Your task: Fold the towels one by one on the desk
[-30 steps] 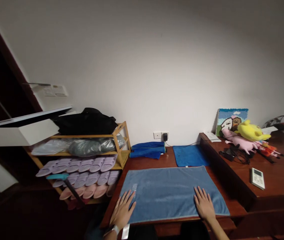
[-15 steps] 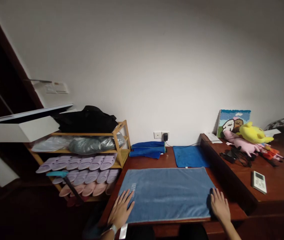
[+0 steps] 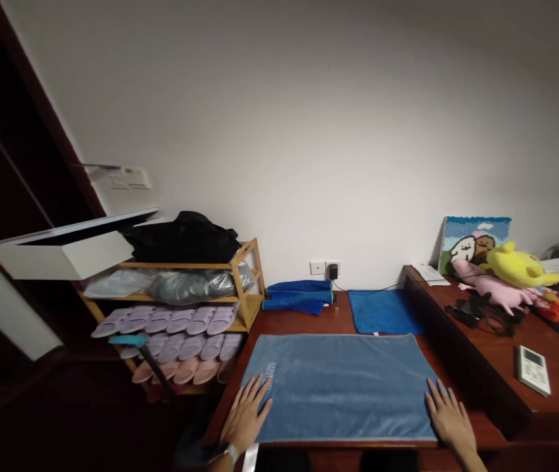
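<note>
A grey-blue towel point(image 3: 343, 387) lies spread out on the dark red wooden table point(image 3: 304, 321), with pale lettering near its left edge. My left hand point(image 3: 247, 413) rests flat on the towel's left edge, fingers stretched apart. A white tag point(image 3: 250, 457) hangs at the towel's front left corner, beside my wrist. On the right edge lies my right hand point(image 3: 449, 416), fingers extended and holding nothing. Behind the towel are a flat bright blue cloth point(image 3: 385, 311) and a bunched dark blue cloth point(image 3: 299, 297).
To the left, a wooden rack point(image 3: 247, 288) holds several slippers point(image 3: 181, 321), with a black bag point(image 3: 184, 239) and white box point(image 3: 63, 259) on top. On the raised right surface are plush toys point(image 3: 520, 265), a white remote point(image 3: 534, 370) and cables point(image 3: 496, 320).
The whole scene has shifted slightly to the right in view. My right hand has moved a little relative to the towel's right edge; the left stays on its edge.
</note>
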A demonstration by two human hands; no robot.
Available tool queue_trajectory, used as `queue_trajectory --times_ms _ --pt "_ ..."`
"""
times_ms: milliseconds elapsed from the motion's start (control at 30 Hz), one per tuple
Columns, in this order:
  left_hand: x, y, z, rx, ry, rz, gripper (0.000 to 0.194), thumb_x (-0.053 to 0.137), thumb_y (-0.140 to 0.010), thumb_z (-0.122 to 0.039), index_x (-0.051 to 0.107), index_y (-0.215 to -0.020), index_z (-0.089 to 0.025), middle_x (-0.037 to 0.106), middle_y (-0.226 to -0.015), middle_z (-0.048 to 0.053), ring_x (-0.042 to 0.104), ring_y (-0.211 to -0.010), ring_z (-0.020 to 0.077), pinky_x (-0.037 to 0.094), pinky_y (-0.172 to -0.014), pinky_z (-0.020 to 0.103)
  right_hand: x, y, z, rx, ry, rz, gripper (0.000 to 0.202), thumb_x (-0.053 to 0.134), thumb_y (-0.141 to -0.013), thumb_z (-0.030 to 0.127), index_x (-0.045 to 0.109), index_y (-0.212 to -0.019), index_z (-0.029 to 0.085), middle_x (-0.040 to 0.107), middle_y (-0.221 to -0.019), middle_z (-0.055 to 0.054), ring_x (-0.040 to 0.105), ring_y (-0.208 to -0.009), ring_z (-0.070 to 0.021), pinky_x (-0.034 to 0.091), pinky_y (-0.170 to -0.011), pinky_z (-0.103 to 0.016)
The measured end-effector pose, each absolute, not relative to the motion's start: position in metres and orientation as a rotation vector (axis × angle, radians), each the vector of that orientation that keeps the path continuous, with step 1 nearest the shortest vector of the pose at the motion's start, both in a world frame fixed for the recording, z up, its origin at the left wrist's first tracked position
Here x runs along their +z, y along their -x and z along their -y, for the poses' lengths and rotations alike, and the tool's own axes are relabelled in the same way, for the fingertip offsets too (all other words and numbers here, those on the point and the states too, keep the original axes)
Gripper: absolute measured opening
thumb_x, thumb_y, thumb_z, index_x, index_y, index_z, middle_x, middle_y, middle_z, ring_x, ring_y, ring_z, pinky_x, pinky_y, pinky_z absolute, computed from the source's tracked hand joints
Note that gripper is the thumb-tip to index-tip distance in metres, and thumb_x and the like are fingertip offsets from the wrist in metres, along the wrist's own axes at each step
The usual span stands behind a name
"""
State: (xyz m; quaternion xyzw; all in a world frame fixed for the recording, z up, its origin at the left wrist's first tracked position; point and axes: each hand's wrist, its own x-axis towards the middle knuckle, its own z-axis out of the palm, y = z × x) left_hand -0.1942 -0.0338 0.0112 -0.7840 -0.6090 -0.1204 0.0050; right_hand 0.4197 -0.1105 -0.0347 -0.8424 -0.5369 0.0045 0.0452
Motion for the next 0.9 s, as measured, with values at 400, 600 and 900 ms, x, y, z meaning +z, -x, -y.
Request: queue_trajectory --times_ms 400,600,900 --pt "0.007 0.196 0.039 -0.433 2.467 1.851 0.055 0.039 -0.103 -0.054 0.034 -0.156 -0.041 0.041 -0.163 -0.002 0.036 -0.15 0.0257 0.026 -0.124 0.05 0.016 -0.28 0.06 0.05 2.153 1.988 0.064 0.022 -0.099 0.041 0.047 -0.152 0.013 0.041 -0.161 -0.01 0.031 -0.152 -0.0287 0.025 -0.124 -0.047" --pt "0.004 0.198 0.041 -0.435 2.458 1.812 0.057 0.04 -0.104 -0.052 0.027 -0.158 -0.042 0.039 -0.164 -0.002 0.036 -0.15 0.026 0.028 -0.123 0.05 0.049 -0.116 0.04 0.429 1.726 2.237 0.061 0.027 -0.101 0.043 0.035 -0.158 0.022 0.03 -0.165 -0.001 0.021 -0.155 -0.0236 0.016 -0.127 -0.046" --pt "0.0 0.199 0.042 -0.386 2.426 1.82 0.058 0.038 -0.104 -0.055 0.025 -0.159 -0.042 0.033 -0.167 0.0 0.035 -0.151 0.0262 0.029 -0.123 0.049 0.038 -0.01 0.037 0.618 1.559 2.327 0.064 0.021 -0.103 0.047 0.024 -0.161 0.02 0.016 -0.168 -0.003 0.01 -0.157 -0.0261 0.009 -0.128 -0.052"
